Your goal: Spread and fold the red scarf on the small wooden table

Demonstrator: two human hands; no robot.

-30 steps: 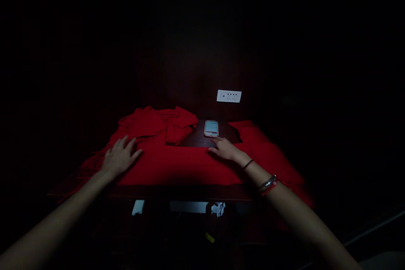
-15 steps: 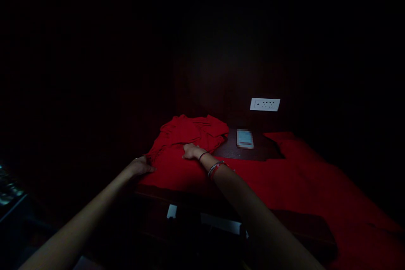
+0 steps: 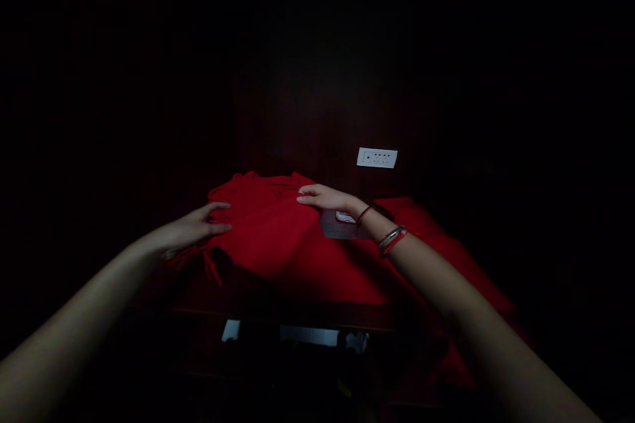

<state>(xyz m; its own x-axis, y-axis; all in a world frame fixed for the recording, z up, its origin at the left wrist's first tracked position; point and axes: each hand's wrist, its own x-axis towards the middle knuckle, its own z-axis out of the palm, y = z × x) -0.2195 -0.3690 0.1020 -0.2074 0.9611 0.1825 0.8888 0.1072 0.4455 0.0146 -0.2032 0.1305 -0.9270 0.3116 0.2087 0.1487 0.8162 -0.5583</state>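
A red fringed cloth (image 3: 272, 231), like a shawl, lies bunched and partly spread over a dark surface. My left hand (image 3: 193, 228) rests at its left edge, thumb and forefinger stretched apart over the fabric, with fringe strands hanging below. My right hand (image 3: 325, 197) is closed on the cloth's upper right side, fingertips pinching a fold. A bangle and red thread (image 3: 391, 239) circle the right wrist. Behind that wrist, a phone-like object (image 3: 346, 217) is mostly hidden on a dark flat panel (image 3: 337, 228).
A white socket plate (image 3: 377, 158) is on the dark back wall. More red fabric (image 3: 436, 231) extends to the right. Under the front edge (image 3: 278, 317), pale objects (image 3: 310, 335) show in shadow. Much of the surroundings is too dark to make out.
Both hands have moved farther up, the right now pinching a fold. The cloth's near-left part is lifted and drawn back, its fringe now hanging at left. The view has shifted right.
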